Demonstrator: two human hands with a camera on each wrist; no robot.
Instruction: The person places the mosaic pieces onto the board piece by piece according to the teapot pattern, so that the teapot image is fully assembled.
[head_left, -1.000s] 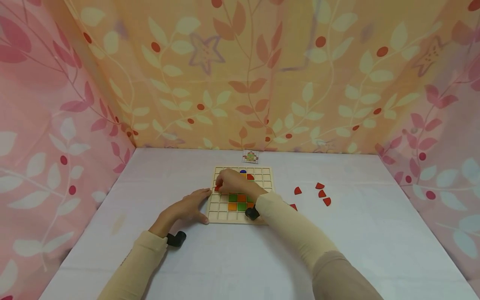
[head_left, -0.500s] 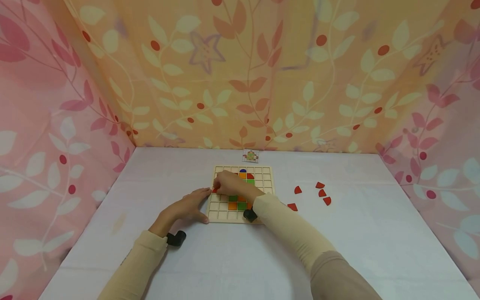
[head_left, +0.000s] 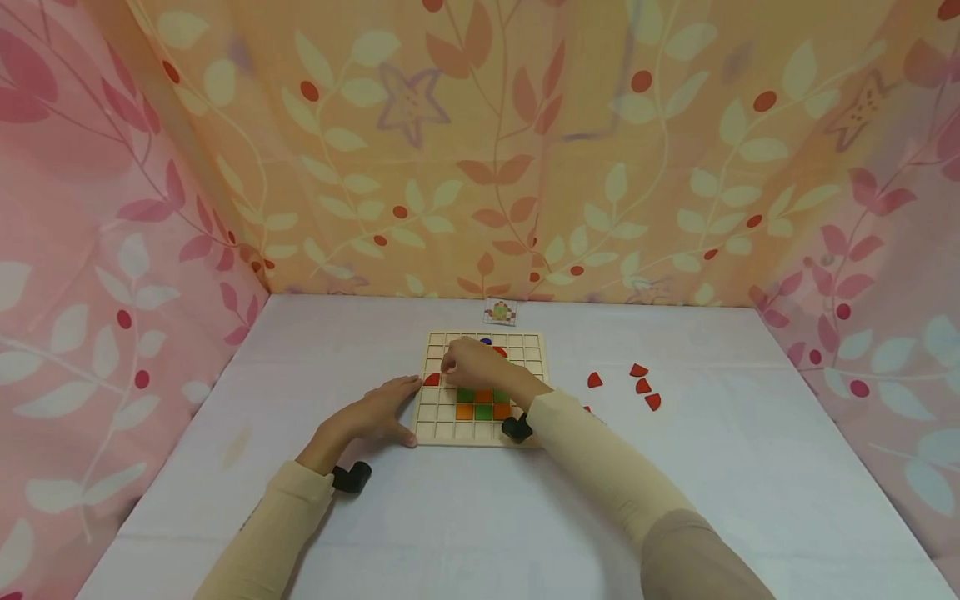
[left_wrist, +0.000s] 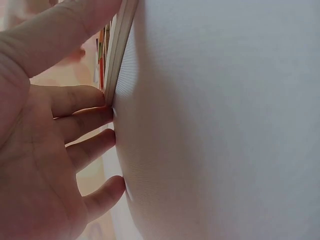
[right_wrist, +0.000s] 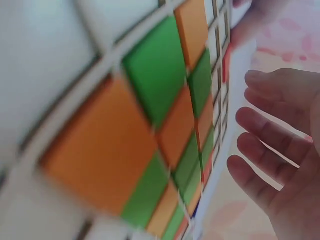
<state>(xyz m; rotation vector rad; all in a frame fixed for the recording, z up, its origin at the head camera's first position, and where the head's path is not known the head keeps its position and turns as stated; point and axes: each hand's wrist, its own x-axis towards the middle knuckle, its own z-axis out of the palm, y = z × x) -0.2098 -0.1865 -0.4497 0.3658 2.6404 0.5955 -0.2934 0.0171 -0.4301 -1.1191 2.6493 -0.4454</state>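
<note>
A wooden grid board [head_left: 444, 431] lies on the table, with green tiles [right_wrist: 156, 70] and orange tiles [right_wrist: 102, 150] set in its middle cells. One red quarter-circle piece [head_left: 432, 380] sits in a cell at the board's left edge. My left hand [head_left: 378, 412] rests at that edge, thumb and fingertips against the board's side [left_wrist: 120, 55] and the cloth. Over the board hovers my right hand [head_left: 483, 367], its fingers [right_wrist: 270, 135] loosely extended and holding nothing. It hides part of the upper tiles in the head view.
Several red quarter-circle pieces [head_left: 642, 386] lie loose to the board's right; one is partly covered by the right sleeve [head_left: 600, 458]. Behind the board is a small pattern card [head_left: 500, 312]. Patterned curtains [head_left: 360, 167] surround the white table [head_left: 465, 525].
My right hand has come away from the red quarter-circle piece at the left edge and shifted to the right. That piece is now uncovered in its cell. The left hand stays put.
</note>
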